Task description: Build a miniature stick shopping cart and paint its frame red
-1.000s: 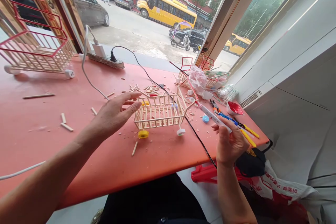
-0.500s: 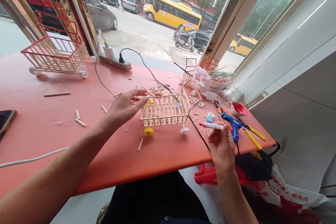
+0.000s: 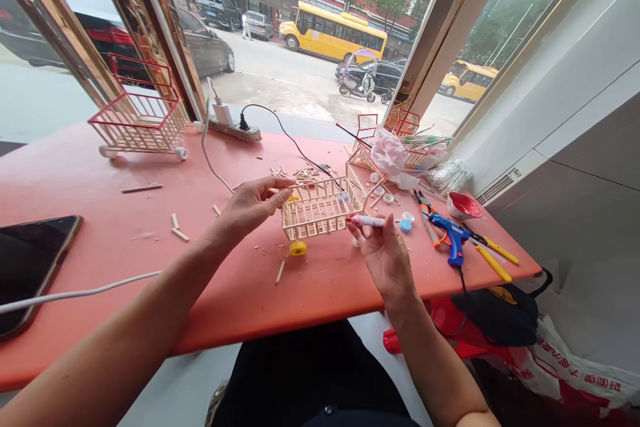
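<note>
A small shopping cart made of thin wooden sticks stands on the table in front of me, with a yellow cap wheel at its near left corner. My left hand has its thumb and fingers closed at the cart's upper left end. In my right hand is a white marker with a red tip, pinched between thumb and fingers. Its tip points left and is at the cart's near right corner; whether it touches the wood I cannot tell. The hand partly covers the near right wheel.
A finished cart with a red rim stands at the back left, near a power strip. A phone lies at the left edge. Rightward are a blue glue gun, yellow-handled pliers, a red-stained cup and bottle caps. Stick pieces lie scattered about.
My right hand has moved left, bringing the marker to the cart's right corner. The left hand has closed at the cart's left end. The view has shifted left.
</note>
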`<state>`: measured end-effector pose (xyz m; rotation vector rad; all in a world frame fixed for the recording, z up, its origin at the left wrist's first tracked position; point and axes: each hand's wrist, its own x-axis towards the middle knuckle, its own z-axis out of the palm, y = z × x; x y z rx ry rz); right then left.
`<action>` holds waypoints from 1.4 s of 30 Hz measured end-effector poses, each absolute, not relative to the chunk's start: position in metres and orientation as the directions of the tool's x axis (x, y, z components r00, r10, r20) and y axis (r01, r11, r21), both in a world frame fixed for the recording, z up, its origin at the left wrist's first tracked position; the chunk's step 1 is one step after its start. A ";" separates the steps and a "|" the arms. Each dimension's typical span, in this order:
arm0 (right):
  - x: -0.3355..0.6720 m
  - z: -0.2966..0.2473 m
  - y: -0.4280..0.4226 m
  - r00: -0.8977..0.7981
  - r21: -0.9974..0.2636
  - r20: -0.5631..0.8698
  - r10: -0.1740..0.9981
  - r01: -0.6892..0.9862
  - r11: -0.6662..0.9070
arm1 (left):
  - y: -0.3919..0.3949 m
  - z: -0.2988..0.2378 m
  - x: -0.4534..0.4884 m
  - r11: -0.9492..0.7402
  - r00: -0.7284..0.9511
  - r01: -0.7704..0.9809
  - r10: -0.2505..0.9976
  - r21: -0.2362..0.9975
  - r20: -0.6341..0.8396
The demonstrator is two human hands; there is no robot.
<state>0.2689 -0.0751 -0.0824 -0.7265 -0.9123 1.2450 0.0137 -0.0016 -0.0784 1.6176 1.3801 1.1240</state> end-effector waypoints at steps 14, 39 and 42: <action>0.283 -0.059 -0.009 0.105 -0.854 0.099 0.990 -0.502 0.138 | -0.030 -0.051 0.012 -0.176 0.245 0.219 0.962 0.960 0.120; 0.270 -0.067 0.033 -0.033 -0.861 0.183 0.982 -0.487 0.144 | -0.063 -0.040 0.019 -0.159 0.396 0.302 0.918 0.940 0.028; 0.270 -0.070 0.034 -0.047 -0.878 0.210 0.977 -0.448 0.167 | -0.060 -0.040 0.019 -0.159 0.425 0.334 0.905 0.929 0.002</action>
